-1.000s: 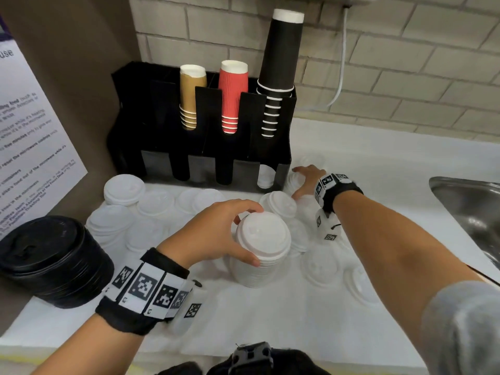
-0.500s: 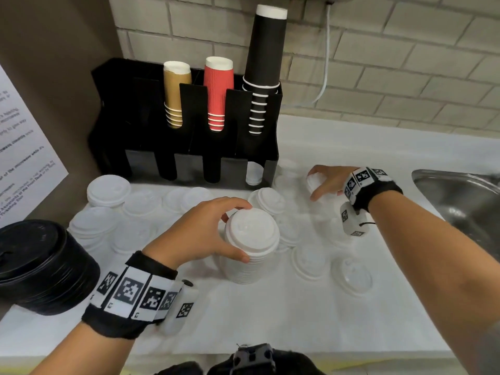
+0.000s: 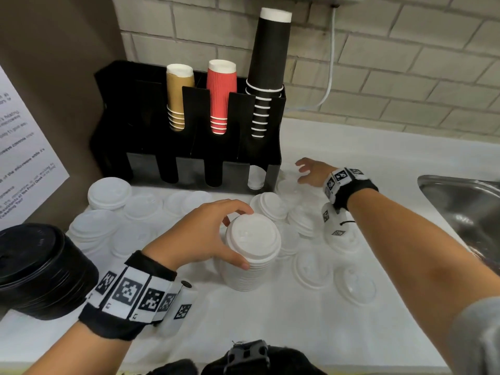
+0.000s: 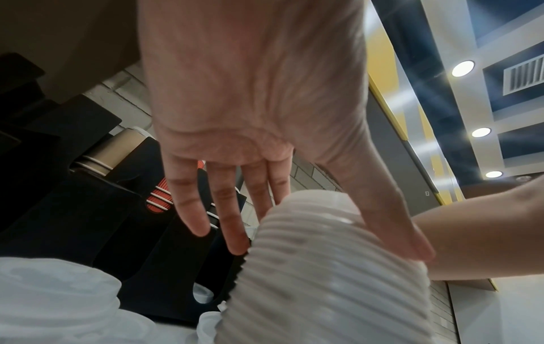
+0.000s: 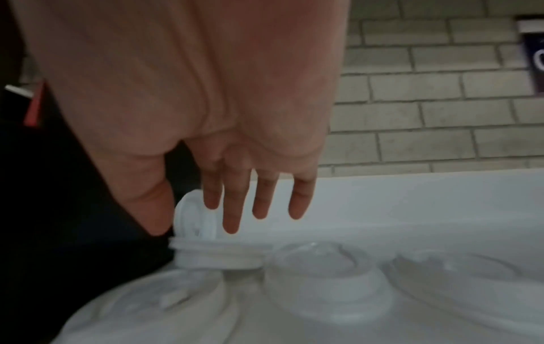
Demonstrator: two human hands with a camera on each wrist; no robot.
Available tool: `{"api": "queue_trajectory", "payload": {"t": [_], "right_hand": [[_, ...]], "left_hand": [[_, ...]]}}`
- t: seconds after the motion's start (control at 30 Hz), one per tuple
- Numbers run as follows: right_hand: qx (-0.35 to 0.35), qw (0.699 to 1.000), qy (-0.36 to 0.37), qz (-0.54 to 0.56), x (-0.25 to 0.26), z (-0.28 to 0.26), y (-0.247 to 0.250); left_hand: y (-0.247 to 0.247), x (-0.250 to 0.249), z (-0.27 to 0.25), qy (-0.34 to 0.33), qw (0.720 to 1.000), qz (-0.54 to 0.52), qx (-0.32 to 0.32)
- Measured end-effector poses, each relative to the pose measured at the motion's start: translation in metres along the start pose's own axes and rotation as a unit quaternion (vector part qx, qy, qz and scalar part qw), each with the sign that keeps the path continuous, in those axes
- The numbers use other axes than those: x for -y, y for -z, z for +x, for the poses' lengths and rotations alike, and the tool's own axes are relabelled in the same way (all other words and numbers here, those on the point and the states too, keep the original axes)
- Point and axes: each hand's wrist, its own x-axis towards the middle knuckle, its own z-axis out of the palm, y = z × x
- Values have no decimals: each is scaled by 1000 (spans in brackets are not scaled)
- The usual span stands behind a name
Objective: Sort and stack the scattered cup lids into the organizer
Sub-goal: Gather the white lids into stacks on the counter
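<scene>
A tall stack of white lids (image 3: 251, 255) stands mid-counter, and my left hand (image 3: 243, 238) grips its top between thumb and fingers; in the left wrist view the left hand (image 4: 329, 252) wraps the ribbed stack of lids (image 4: 324, 291). The black organizer (image 3: 189, 147) stands at the back with brown, red and black cups, and white lids (image 3: 254, 181) show in its rightmost slot. My right hand (image 3: 304, 171) hovers with straight, spread fingers just right of the organizer. In the right wrist view the right hand (image 5: 194, 229) is over a tilted small lid (image 5: 191, 216) leaning on a short lid pile (image 5: 215, 256).
Loose white lids (image 3: 311, 269) lie scattered over the white counter, with short piles (image 3: 109, 192) at the left. A stack of black lids (image 3: 40, 269) sits at the front left. A steel sink (image 3: 465, 207) is at the right. A paper sign (image 3: 24, 158) hangs on the left wall.
My right hand held a small lid half a second ago; now its fingers are spread and hold nothing, farther back beside the organizer. The left hand has stayed on the tall stack.
</scene>
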Motion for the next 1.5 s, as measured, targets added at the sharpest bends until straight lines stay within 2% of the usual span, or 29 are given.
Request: {"api": "queue_trajectory", "payload": {"t": [0.1,0.33,0.4,0.5,0.7,0.77,0.87,0.93,1.03,1.13,1.3,1.5], "right_hand": [[9,998,8,-57,11,13,-16],[-66,990,30,-118,16,16,-26],[-87,993,18,-82,19,7,-17],[-159,987,24,28,22,-22,7],[-262,926,118,244,27,-108,26],[-243,903,147,323,32,-133,12],[-80,871,182,449,49,-160,-20],[-6,859,193,474,55,-169,-37],[-17,894,186,406,55,-176,-55],[-50,913,178,363,55,-183,-69],[-32,901,200,385,60,-198,-81],[-53,913,236,329,67,-204,-79]], "left_hand": [[0,0,0,2,1000,2,3],[-1,0,-1,4,1000,2,1],[-2,1,-1,3,1000,0,-2],[-2,2,-2,2,1000,-6,-2],[-5,3,-4,-4,999,-31,-8],[-6,4,-5,-7,999,-43,-11],[-7,3,-7,-10,998,-57,-17],[-7,2,-7,-11,998,-60,-22],[-8,3,-9,-6,998,-63,-28],[-9,4,-8,0,997,-70,-34],[-10,5,-7,-2,996,-83,-44],[-12,8,-7,-5,996,-81,-46]]}}
